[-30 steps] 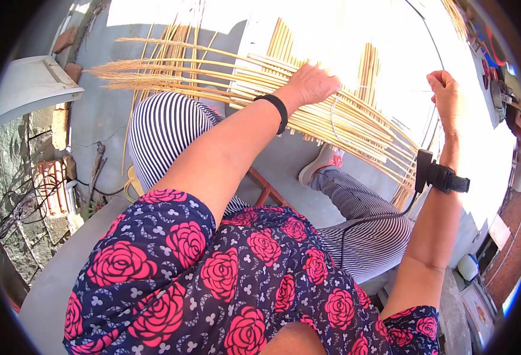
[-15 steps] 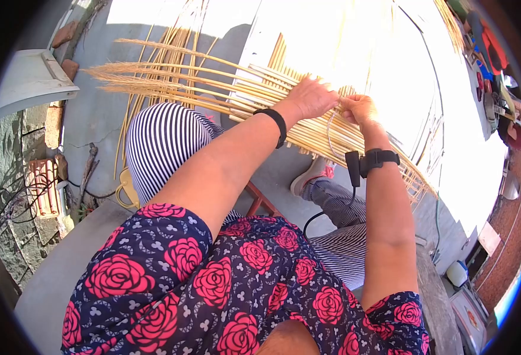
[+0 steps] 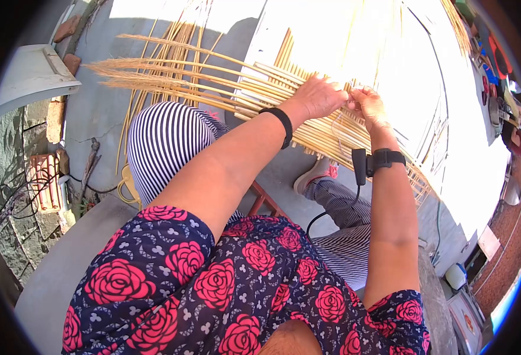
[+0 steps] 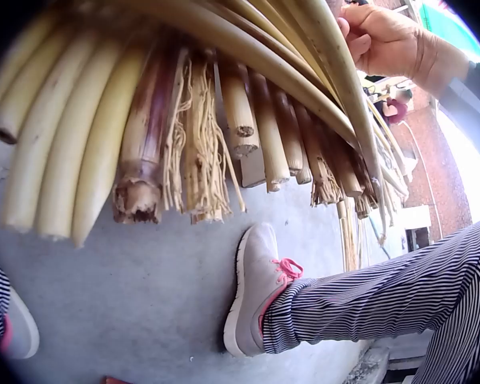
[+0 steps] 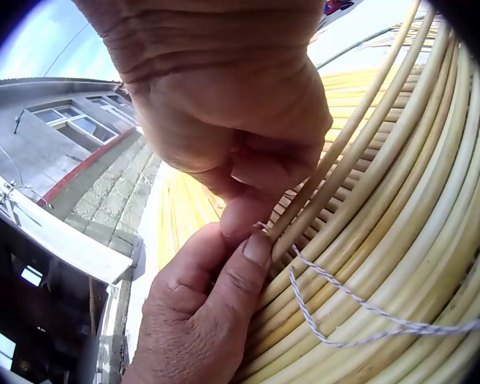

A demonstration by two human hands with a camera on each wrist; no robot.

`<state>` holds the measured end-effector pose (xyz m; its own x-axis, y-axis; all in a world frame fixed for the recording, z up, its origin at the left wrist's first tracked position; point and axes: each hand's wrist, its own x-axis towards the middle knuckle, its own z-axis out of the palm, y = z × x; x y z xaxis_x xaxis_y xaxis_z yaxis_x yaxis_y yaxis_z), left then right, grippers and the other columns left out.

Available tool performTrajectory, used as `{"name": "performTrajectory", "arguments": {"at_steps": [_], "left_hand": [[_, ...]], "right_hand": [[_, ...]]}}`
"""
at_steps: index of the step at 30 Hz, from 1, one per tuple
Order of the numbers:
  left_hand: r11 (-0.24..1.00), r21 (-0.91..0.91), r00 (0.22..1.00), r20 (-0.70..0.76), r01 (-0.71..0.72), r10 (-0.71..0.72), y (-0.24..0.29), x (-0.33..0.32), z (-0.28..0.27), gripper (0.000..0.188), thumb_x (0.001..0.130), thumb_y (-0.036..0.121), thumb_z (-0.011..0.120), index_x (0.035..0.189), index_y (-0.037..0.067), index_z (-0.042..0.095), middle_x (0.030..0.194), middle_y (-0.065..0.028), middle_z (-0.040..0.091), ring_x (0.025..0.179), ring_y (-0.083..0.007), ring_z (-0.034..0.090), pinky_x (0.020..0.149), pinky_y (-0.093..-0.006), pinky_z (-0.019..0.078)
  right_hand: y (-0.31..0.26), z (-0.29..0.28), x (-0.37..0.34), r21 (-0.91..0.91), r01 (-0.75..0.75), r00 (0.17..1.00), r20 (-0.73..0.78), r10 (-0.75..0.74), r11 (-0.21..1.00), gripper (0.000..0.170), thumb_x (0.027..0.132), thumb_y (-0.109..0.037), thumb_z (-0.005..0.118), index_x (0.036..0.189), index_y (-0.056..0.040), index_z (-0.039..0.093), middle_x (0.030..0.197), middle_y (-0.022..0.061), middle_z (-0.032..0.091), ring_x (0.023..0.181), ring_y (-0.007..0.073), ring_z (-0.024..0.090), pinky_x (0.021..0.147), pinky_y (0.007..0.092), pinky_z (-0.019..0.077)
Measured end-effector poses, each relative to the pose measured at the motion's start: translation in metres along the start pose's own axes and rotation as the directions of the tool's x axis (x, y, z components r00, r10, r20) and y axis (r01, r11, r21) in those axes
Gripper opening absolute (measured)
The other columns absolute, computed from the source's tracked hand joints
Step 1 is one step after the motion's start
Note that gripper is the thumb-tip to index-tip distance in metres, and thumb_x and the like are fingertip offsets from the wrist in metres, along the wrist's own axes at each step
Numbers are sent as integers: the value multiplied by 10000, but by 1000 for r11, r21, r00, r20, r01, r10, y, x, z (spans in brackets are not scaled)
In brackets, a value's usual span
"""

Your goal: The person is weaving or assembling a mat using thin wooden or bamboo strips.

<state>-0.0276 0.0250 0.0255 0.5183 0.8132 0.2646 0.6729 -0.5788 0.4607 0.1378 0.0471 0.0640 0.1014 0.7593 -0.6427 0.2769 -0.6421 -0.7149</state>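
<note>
Long yellow reed stalks (image 3: 251,89) lie side by side across a row of crosswise stalks (image 4: 260,120), forming a mat. My left hand (image 3: 316,97) is on top of the mat, its thumb (image 5: 258,250) pinching a stalk against the curled fingers. Close against it, my right hand (image 3: 370,107) has its fingers curled in and pinches a thin white string. In the right wrist view the string (image 5: 368,308) loops over the stalks, and its short end shows by the left thumb. The right fingertips are partly hidden behind the knuckles.
Loose stalks (image 3: 174,65) are spread on the concrete floor at the left. Under the mat in the left wrist view is a shoe (image 4: 260,280). A dark cable (image 3: 331,212) hangs from the right wrist camera. A white panel (image 3: 35,77) stands at far left.
My right hand has come in from the far right to meet the left hand at the mat. The left hand keeps its place on the stalks.
</note>
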Motion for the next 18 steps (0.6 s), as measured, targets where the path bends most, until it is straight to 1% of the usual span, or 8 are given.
{"name": "performTrajectory", "arguments": {"at_steps": [3, 5, 7, 9, 11, 14, 17, 18], "left_hand": [[998, 36, 999, -32, -41, 42, -2, 0, 3, 122, 772, 253, 574, 694, 159, 589, 823, -34, 609, 886, -235, 584, 751, -396, 443], [996, 35, 987, -135, -84, 88, -5, -1, 9, 103, 744, 238, 578, 674, 163, 573, 776, -38, 603, 849, -243, 593, 728, -399, 448], [997, 22, 989, -124, -80, 82, -3, -2, 5, 106, 741, 233, 580, 667, 159, 567, 750, -45, 598, 824, -250, 595, 720, -405, 446], [998, 21, 994, -85, -61, 63, -1, -1, -3, 109, 739, 227, 579, 660, 155, 562, 737, -49, 596, 812, -254, 595, 716, -411, 443], [999, 27, 1000, -16, -22, 23, 3, -2, -9, 111, 738, 218, 577, 653, 150, 556, 737, -51, 597, 813, -256, 593, 716, -416, 440], [999, -11, 999, -8, -34, 34, 1, -2, -1, 126, 748, 210, 567, 643, 142, 547, 733, -49, 599, 808, -254, 589, 713, -420, 436], [998, -43, 998, -51, -50, 48, 2, -1, -8, 128, 746, 190, 579, 632, 136, 603, 817, -49, 618, 916, -239, 587, 759, -441, 438], [998, -29, 996, -72, -61, 59, 3, -2, -7, 121, 744, 190, 581, 638, 138, 605, 817, -39, 613, 912, -238, 586, 769, -440, 435]], "right_hand": [[-6, -19, 20, 249, 83, 996, 11, -89, 965, 127, 923, -144, 526, 942, -29, 574, 812, 28, 627, 694, 104, 606, 592, 234, 496], [-30, -25, 25, 380, 71, 997, -13, -72, 922, 172, 950, -116, 459, 998, 22, 549, 909, 109, 635, 802, 194, 649, 680, 317, 552], [-55, -33, 37, 482, 102, 991, 26, -130, 870, 196, 959, -115, 438, 1026, 42, 535, 941, 151, 625, 834, 246, 656, 711, 366, 579], [-96, -36, 34, 559, 171, 984, -56, -169, 811, 220, 977, -141, 396, 1057, 20, 523, 1008, 164, 621, 910, 245, 646, 789, 421, 557], [-126, -48, 47, 567, 249, 960, -41, -275, 785, 253, 974, -201, 443, 1083, -1, 555, 1025, 153, 631, 941, 237, 639, 868, 407, 524], [-161, -69, 74, 499, 287, 950, -36, -312, 818, 239, 981, -143, 409, 1106, 13, 539, 1064, 169, 605, 1036, 284, 592, 976, 520, 444], [-180, -77, 88, 444, 364, 908, 26, -418, 819, 243, 984, -141, 406, 1093, 14, 557, 1060, 159, 607, 1035, 283, 591, 984, 526, 436], [-182, -78, 95, 468, 401, 876, 57, -480, 788, 248, 974, -189, 458, 1063, 1, 590, 1040, 138, 625, 1011, 249, 606, 976, 477, 452]]}}
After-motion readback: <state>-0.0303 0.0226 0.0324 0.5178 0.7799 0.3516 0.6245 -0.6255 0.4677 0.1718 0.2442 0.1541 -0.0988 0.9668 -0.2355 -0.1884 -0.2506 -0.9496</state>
